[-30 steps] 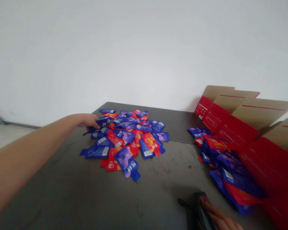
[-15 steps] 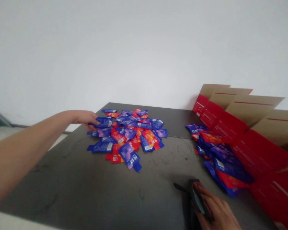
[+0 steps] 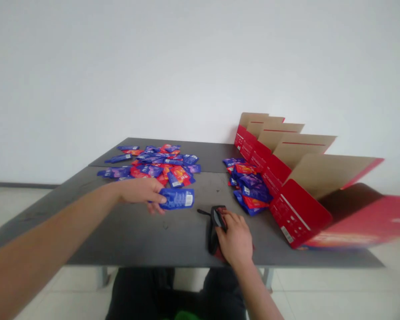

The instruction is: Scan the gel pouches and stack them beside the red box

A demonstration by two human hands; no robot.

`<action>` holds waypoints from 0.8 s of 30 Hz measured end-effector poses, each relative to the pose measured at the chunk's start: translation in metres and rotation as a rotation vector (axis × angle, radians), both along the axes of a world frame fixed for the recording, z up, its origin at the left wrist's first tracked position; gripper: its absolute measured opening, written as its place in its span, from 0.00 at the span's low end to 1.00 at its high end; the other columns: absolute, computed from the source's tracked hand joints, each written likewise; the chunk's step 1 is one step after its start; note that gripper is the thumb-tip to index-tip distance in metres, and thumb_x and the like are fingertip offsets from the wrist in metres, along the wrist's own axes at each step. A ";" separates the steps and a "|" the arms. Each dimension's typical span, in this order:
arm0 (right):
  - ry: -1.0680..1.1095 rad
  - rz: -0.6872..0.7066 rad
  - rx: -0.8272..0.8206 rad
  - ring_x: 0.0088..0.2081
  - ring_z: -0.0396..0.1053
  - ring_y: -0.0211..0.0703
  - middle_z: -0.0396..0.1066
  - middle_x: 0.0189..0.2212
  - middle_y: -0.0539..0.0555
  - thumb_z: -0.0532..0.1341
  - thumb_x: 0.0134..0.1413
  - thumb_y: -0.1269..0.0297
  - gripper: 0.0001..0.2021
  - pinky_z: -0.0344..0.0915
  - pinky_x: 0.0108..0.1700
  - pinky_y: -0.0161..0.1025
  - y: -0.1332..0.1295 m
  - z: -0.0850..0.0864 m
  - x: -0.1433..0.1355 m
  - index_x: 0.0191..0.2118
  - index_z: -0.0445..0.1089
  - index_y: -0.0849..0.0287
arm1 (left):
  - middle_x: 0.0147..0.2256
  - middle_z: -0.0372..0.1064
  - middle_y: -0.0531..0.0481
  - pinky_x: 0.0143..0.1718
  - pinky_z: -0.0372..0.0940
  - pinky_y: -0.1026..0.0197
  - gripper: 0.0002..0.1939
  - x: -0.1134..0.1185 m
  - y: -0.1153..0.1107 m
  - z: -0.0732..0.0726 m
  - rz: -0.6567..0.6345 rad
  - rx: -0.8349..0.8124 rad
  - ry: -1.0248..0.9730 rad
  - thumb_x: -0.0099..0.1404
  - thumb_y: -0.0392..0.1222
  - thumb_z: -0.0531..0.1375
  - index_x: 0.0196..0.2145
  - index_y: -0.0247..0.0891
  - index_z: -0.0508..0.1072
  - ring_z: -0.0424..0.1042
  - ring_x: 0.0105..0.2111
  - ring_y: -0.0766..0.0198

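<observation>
A blue pouch (image 3: 178, 198) with a white barcode label is pinched in my left hand (image 3: 145, 193), over the middle of the dark table. My right hand (image 3: 235, 235) is wrapped round a black handheld device (image 3: 214, 226), which looks like a scanner, near the front edge; a short strap sticks out from it to the left. Behind my left hand lies a loose spread of blue and red pouches (image 3: 153, 160). A smaller heap of similar pouches (image 3: 251, 186) rests right of centre, beyond my right hand.
Several open red cardboard boxes (image 3: 295, 213) with raised brown flaps stand in a row along the right side, from the back to the front. The dark table (image 3: 120, 249) ends at a white wall (image 3: 186, 66).
My left hand has come from the pouch spread toward the scanner, holding a blue pouch. The camera view has shifted, now showing the table's front edge and more of the boxes.
</observation>
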State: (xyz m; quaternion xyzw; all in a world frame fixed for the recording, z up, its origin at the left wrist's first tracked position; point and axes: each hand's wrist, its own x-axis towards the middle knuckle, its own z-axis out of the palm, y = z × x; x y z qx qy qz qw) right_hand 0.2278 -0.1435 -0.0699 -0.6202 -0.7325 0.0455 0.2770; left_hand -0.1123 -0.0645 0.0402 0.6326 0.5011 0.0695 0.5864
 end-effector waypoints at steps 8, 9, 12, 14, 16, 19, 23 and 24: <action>0.077 -0.017 0.008 0.52 0.69 0.52 0.76 0.52 0.56 0.61 0.61 0.68 0.12 0.64 0.55 0.46 0.000 -0.003 0.002 0.49 0.76 0.54 | 0.35 0.80 0.45 0.31 0.74 0.60 0.23 0.045 -0.028 -0.091 0.039 -0.086 -0.131 0.55 0.57 0.73 0.36 0.36 0.77 0.82 0.33 0.55; 0.125 -0.015 0.025 0.53 0.69 0.52 0.75 0.53 0.56 0.61 0.61 0.68 0.13 0.64 0.56 0.46 0.002 -0.002 0.003 0.50 0.76 0.54 | 0.34 0.80 0.45 0.29 0.73 0.61 0.23 0.044 -0.030 -0.095 0.078 -0.075 -0.160 0.55 0.57 0.73 0.37 0.36 0.76 0.82 0.33 0.55; 0.260 0.019 0.117 0.55 0.68 0.50 0.75 0.54 0.55 0.61 0.62 0.68 0.12 0.64 0.58 0.44 0.008 0.009 -0.001 0.50 0.75 0.54 | 0.32 0.77 0.47 0.26 0.72 0.62 0.22 0.042 -0.034 -0.101 0.194 -0.010 -0.201 0.56 0.57 0.72 0.37 0.36 0.75 0.81 0.32 0.55; 0.264 0.116 0.177 0.55 0.67 0.49 0.74 0.55 0.55 0.62 0.62 0.68 0.11 0.63 0.59 0.44 0.013 0.020 -0.016 0.49 0.75 0.55 | 0.30 0.77 0.47 0.24 0.71 0.63 0.22 0.043 -0.037 -0.105 0.233 0.059 -0.186 0.58 0.57 0.71 0.38 0.36 0.74 0.81 0.31 0.55; 0.187 0.266 0.190 0.55 0.66 0.49 0.73 0.56 0.53 0.63 0.61 0.67 0.10 0.63 0.59 0.43 0.020 0.029 -0.038 0.48 0.76 0.54 | 0.30 0.77 0.46 0.22 0.70 0.63 0.23 0.046 -0.040 -0.109 0.265 0.145 -0.163 0.60 0.57 0.69 0.41 0.35 0.74 0.81 0.30 0.54; 0.002 0.455 0.107 0.53 0.66 0.49 0.74 0.54 0.52 0.65 0.62 0.64 0.10 0.63 0.57 0.43 0.032 0.029 -0.066 0.48 0.76 0.53 | 0.28 0.78 0.46 0.20 0.68 0.63 0.22 0.051 -0.046 -0.114 0.307 0.286 -0.110 0.62 0.55 0.66 0.46 0.35 0.73 0.79 0.27 0.55; -0.182 0.426 -0.009 0.51 0.66 0.49 0.75 0.52 0.54 0.62 0.65 0.63 0.10 0.63 0.53 0.44 0.050 0.020 -0.058 0.50 0.75 0.54 | 0.26 0.77 0.49 0.20 0.67 0.64 0.18 0.056 -0.054 -0.112 0.275 0.386 0.007 0.66 0.56 0.62 0.40 0.37 0.74 0.77 0.24 0.59; -0.222 0.364 -0.040 0.50 0.66 0.50 0.75 0.50 0.55 0.60 0.66 0.64 0.09 0.63 0.52 0.44 0.053 0.021 -0.049 0.48 0.76 0.54 | 0.26 0.77 0.49 0.21 0.67 0.64 0.18 0.056 -0.056 -0.111 0.265 0.395 0.023 0.67 0.57 0.61 0.37 0.37 0.73 0.77 0.25 0.59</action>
